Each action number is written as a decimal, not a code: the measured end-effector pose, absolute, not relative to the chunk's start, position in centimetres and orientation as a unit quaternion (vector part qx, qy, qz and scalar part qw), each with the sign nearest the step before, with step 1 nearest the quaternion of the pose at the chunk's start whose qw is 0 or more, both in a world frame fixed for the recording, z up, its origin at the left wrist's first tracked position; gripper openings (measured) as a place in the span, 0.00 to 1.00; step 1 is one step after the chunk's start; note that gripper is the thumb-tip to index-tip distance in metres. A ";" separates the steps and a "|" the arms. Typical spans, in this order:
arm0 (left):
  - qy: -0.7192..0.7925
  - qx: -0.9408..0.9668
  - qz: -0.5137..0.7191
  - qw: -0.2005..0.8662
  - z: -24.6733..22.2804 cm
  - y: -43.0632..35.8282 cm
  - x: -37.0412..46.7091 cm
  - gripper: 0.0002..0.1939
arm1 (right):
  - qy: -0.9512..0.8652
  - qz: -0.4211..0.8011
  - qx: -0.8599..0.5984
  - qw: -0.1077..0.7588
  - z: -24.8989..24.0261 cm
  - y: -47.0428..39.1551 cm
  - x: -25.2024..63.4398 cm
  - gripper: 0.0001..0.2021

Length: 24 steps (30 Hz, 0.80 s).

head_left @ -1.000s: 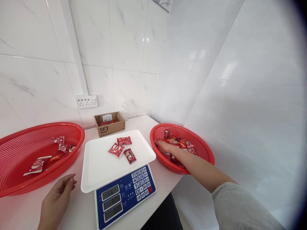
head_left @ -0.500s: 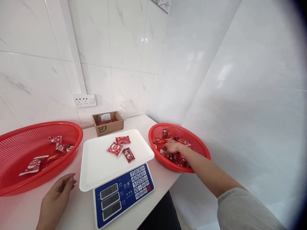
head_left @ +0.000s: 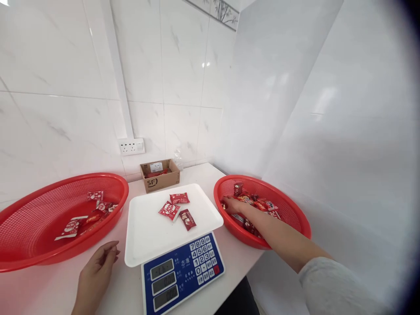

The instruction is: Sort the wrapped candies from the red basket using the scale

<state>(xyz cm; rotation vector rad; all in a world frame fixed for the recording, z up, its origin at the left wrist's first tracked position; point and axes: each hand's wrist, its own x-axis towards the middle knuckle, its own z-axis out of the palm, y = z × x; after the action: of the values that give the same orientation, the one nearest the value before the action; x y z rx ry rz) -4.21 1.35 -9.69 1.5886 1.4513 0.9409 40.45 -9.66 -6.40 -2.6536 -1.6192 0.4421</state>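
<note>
My right hand (head_left: 233, 205) reaches into the right red basket (head_left: 295, 214), at its left inner wall. Its fingers are curled down on a small wrapped candy (head_left: 224, 205), mostly hidden by them. More red-wrapped candies (head_left: 249, 225) lie under and around the hand. My left hand (head_left: 98, 271) rests by the scale's left side, fingers bent together with nothing visible in them. Between the hands stands a digital scale (head_left: 183, 271) with a white tray (head_left: 147, 232). Three red candy packets lie on the tray: a heart-patterned one (head_left: 169, 210), a plain red one (head_left: 180, 198) and a darker one (head_left: 187, 219).
At the left, a larger red basket (head_left: 33, 210) holds several red packets (head_left: 71, 228). A small cardboard box (head_left: 162, 180) with red items inside stands behind the tray, near a clear plastic piece (head_left: 178, 158). Tiled walls and a socket (head_left: 131, 146) bound the white table (head_left: 197, 170).
The view has shifted, so everything sits further right and lower. Within the right basket, my right hand has moved left to the inner wall. My left hand keeps its pose.
</note>
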 end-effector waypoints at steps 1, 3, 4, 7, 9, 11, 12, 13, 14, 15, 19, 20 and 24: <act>0.566 0.622 0.374 0.390 -9.6 1.2 -4.1 0.25 | -0.516 0.140 -0.845 -0.002 -6.5 -9.7 40.2 0.14; 0.562 0.620 0.377 0.397 -9.2 1.0 -3.9 0.26 | -0.519 0.146 -0.842 -0.002 -6.4 -9.8 39.9 0.13; 0.563 0.619 0.375 0.399 -9.1 0.9 -3.9 0.26 | -0.522 0.149 -0.840 0.001 -6.2 -9.9 39.8 0.13; 0.568 0.615 0.372 0.401 -8.8 0.6 -3.8 0.27 | -0.527 0.162 -0.834 0.016 -5.4 -10.3 40.2 0.13; 0.565 0.615 0.375 0.401 -8.9 0.6 -3.9 0.27 | -0.521 0.160 -0.838 0.030 -4.7 -10.5 40.8 0.13; 0.561 0.619 0.376 0.402 -9.1 0.7 -4.0 0.26 | -0.509 0.150 -0.846 0.045 -3.8 -10.8 41.4 0.13; 0.559 0.620 0.376 0.403 -9.2 0.7 -4.1 0.26 | -0.504 0.146 -0.850 0.053 -3.4 -11.0 41.7 0.13; 0.558 0.621 0.374 0.403 -9.3 0.7 -4.1 0.26 | -0.500 0.144 -0.852 0.060 -2.9 -11.2 42.0 0.13; 0.558 0.623 0.372 0.403 -9.3 0.7 -4.1 0.26 | -0.498 0.144 -0.853 0.067 -2.6 -11.4 42.2 0.12; 0.559 0.624 0.371 0.401 -9.3 0.7 -4.1 0.26 | -0.498 0.145 -0.852 0.075 -2.2 -11.6 42.3 0.12; 0.562 0.623 0.378 0.391 -9.2 0.7 -4.0 0.24 | -0.493 0.142 -0.849 0.125 -1.2 -12.3 42.0 0.10; 0.562 0.622 0.379 0.392 -9.1 0.7 -4.0 0.25 | -0.491 0.139 -0.848 0.143 -1.0 -12.4 41.8 0.10; 0.561 0.624 0.373 0.397 -9.0 0.6 -3.9 0.26 | -0.500 0.134 -0.830 0.211 0.1 -12.1 39.8 0.14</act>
<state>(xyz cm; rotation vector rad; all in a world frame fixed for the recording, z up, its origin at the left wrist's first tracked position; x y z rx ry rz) -3.94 0.64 -9.01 1.5810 1.4202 0.9439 39.83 -12.14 0.13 -2.3057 -1.3887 0.3722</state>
